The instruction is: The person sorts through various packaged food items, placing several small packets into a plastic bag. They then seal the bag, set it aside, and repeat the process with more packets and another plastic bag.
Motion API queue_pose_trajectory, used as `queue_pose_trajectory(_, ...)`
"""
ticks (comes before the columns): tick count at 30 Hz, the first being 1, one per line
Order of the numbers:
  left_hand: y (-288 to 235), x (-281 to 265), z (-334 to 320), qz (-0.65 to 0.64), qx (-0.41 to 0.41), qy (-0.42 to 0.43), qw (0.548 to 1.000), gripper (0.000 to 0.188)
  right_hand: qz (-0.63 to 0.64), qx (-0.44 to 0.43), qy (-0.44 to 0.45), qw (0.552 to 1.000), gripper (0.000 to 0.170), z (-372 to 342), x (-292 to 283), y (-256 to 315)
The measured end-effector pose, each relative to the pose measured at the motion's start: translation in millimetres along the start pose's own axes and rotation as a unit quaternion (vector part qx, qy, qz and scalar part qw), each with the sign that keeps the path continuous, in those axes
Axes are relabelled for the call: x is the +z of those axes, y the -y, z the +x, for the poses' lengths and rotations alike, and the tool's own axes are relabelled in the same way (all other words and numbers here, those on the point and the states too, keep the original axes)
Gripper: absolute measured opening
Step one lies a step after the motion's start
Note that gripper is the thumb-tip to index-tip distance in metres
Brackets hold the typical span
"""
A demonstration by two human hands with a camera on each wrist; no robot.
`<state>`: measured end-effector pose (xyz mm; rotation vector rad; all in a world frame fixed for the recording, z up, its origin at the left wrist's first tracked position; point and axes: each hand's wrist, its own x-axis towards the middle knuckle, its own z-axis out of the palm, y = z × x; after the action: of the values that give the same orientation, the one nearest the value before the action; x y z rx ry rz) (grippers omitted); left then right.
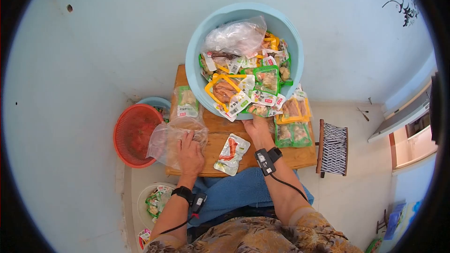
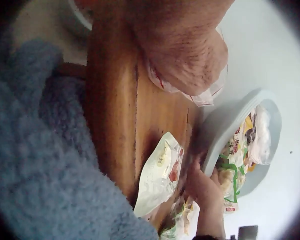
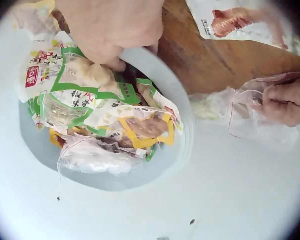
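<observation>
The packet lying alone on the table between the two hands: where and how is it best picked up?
I'd pinch the packet by its near end, thumb on top and fingers beneath, coming from the person's side. It lies flat, with that end close to the front edge of the table, so likely easiest to get under.

The head view is bright and fairly crisp, the wall [image 1: 117, 56] and floor [image 1: 347, 187] curving toward a black round border. Glare whitens the clear bag [image 1: 239, 35]. The left wrist view is dimmer and softer, the blue cloth [image 2: 50, 150] blurred, the desk [image 2: 110, 100] shadowed; the right wrist view looks pale, corners dark
</observation>
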<state>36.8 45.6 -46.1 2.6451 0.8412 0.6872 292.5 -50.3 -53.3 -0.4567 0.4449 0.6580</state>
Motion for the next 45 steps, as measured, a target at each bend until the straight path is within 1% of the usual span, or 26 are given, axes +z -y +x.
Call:
queue_pose_trajectory(3, -1, 2, 0, -0.02, -0.002, -0.013, 1.0, 0.011, -0.035, 0.012, 0.021, 0.999, 0.027, -5, 2, 1)
queue_pose_trajectory(5, -1, 1, 0, -0.014, -0.002, -0.012, 1.0, 0.011, -0.119, -0.01, -0.008, 0.993, 0.027, -14, 6, 2)
queue_pose_trajectory(9, 1, 3, -1, -0.019, 0.001, -0.016, 1.0, 0.011, -0.167, -0.014, -0.01, 0.986, 0.03, -34, 15, 7)
queue_pose_trajectory(11, 0, 3, -1, -0.018, -0.001, -0.015, 1.0, 0.012, -0.187, -0.018, -0.047, 0.981, 0.034, -45, 18, 8)
queue_pose_trajectory(12, 0, 2, -1, -0.019, -0.001, -0.014, 1.0, 0.012, -0.188, -0.018, -0.048, 0.981, 0.034, -44, 12, 9)
queue_pose_trajectory(14, -1, 2, -1, -0.015, 0.009, -0.024, 1.0, 0.013, -0.219, -0.018, -0.003, 0.976, 0.039, -44, -4, 13)
queue_pose_trajectory(18, 0, 2, -1, -0.028, -0.006, -0.015, 0.999, 0.014, -0.251, -0.036, -0.004, 0.967, 0.041, -64, -10, 15)
queue_pose_trajectory(20, 1, 2, -1, -0.031, -0.009, -0.014, 0.999, 0.013, -0.297, -0.076, -0.002, 0.952, 0.048, -78, -4, 16)
queue_pose_trajectory(24, 1, 3, -1, -0.029, -0.007, -0.016, 0.999, 0.013, -0.324, -0.102, -0.018, 0.94, 0.051, -84, -21, 19)
queue_pose_trajectory(26, 2, 4, -1, -0.029, -0.013, -0.009, 0.999, 0.014, -0.361, -0.112, -0.038, 0.925, 0.062, -90, -21, 25)
queue_pose_trajectory(27, 1, 3, -1, -0.029, -0.012, -0.01, 0.999, 0.014, -0.361, -0.113, -0.038, 0.925, 0.062, -93, -23, 28)
queue_pose_trajectory(29, 1, 3, -1, -0.028, -0.014, -0.006, 0.999, 0.014, -0.399, -0.155, -0.029, 0.903, 0.077, -96, -26, 33)
queue_pose_trajectory(33, 2, 3, -1, -0.034, -0.015, -0.008, 0.999, 0.014, -0.428, -0.169, 0.002, 0.888, 0.081, -103, -19, 40)
queue_pose_trajectory(35, 1, 2, -1, -0.033, -0.018, -0.003, 0.999, 0.014, -0.479, -0.185, -0.01, 0.858, 0.075, -104, -14, 42)
queue_pose_trajectory(36, 0, 1, -1, -0.033, -0.019, -0.004, 0.999, 0.014, -0.48, -0.185, -0.009, 0.858, 0.075, -106, -11, 44)
queue_pose_trajectory(38, -1, 0, -1, -0.031, -0.017, -0.003, 0.999, 0.013, -0.579, -0.164, -0.025, 0.798, 0.063, -108, -7, 51)
queue_pose_trajectory(39, -1, 1, -1, -0.031, -0.018, -0.004, 0.999, 0.013, -0.58, -0.164, -0.024, 0.798, 0.063, -106, -9, 56)
queue_pose_trajectory(40, 0, 2, -2, -0.032, -0.01, -0.012, 0.999, 0.013, -0.657, -0.199, -0.034, 0.727, 0.053, -103, -11, 62)
queue_pose_trajectory(41, 0, 3, -2, -0.033, -0.003, -0.021, 0.999, 0.012, -0.725, -0.233, -0.043, 0.646, 0.045, -100, -12, 67)
queue_pose_trajectory(42, 0, 2, -2, -0.032, -0.004, -0.024, 0.999, 0.012, -0.726, -0.234, -0.04, 0.646, 0.045, -100, -5, 72)
queue_pose_trajectory(44, 0, 2, -1, -0.024, -0.003, -0.022, 0.999, 0.012, -0.776, -0.373, -0.022, 0.508, 0.035, -99, 12, 81)
queue_pose_trajectory(45, 0, 2, -2, -0.024, -0.002, -0.022, 0.999, 0.012, -0.775, -0.374, -0.022, 0.508, 0.035, -99, 23, 84)
